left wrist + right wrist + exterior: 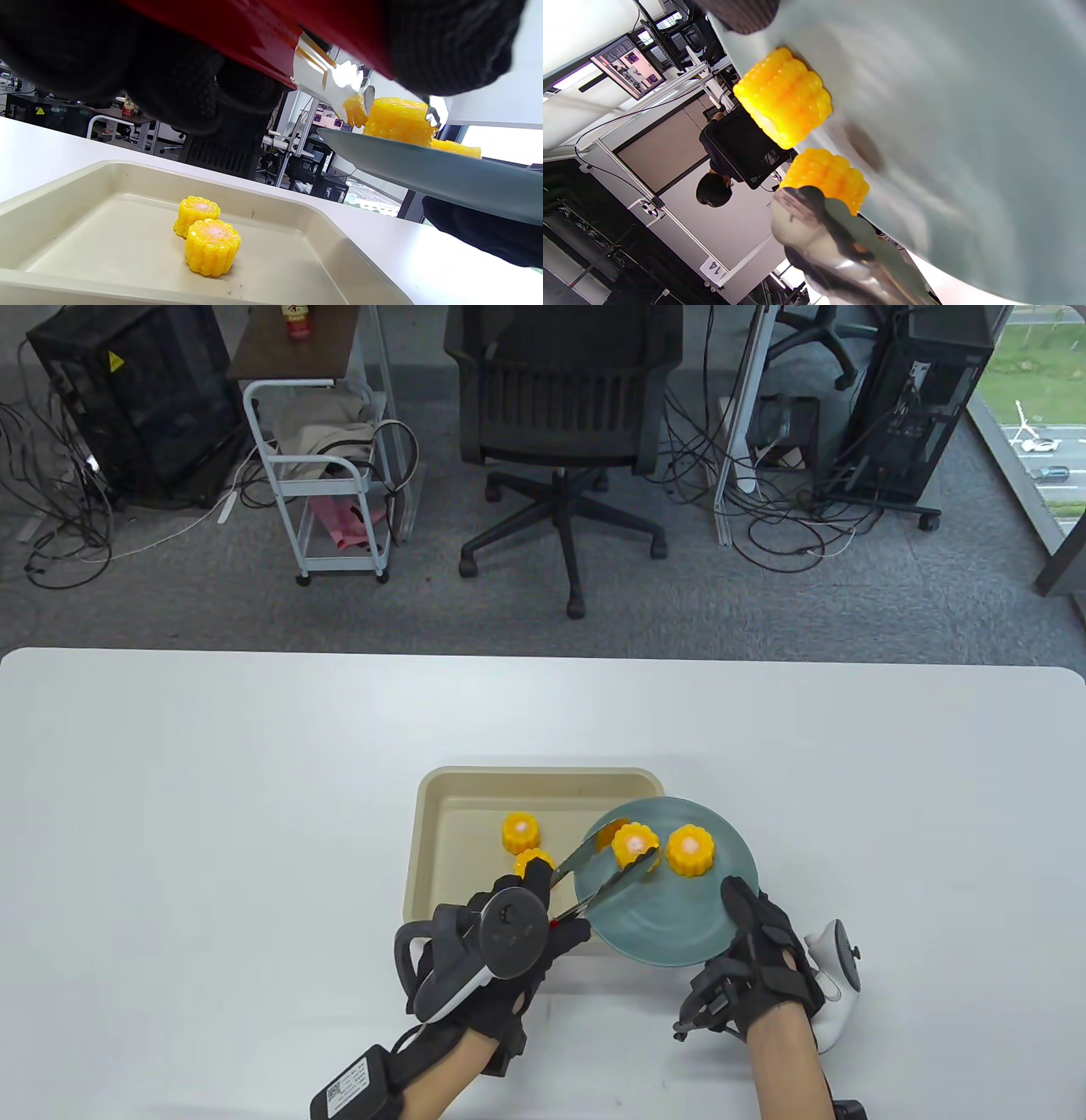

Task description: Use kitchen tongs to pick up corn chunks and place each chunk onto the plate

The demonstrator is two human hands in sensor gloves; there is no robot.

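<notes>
My left hand [509,929] grips metal tongs [604,867] with red handles; their tips clamp a yellow corn chunk [635,844] over the left part of the teal plate [679,929]. A second chunk [689,850] lies on the plate to its right. My right hand [751,950] holds the plate by its near right rim, lifted and tilted over the beige tray [441,831]. Two more chunks [520,831] [533,862] sit in the tray, clearly seen in the left wrist view as a far chunk [196,214] and a near chunk [212,246]. The right wrist view shows the free chunk [784,101] and the clamped one [828,178].
The white table [212,814] extends widely left, right and behind the tray. Beyond its far edge stand an office chair [564,415], a white trolley [327,475] and computer cases with cables on the floor.
</notes>
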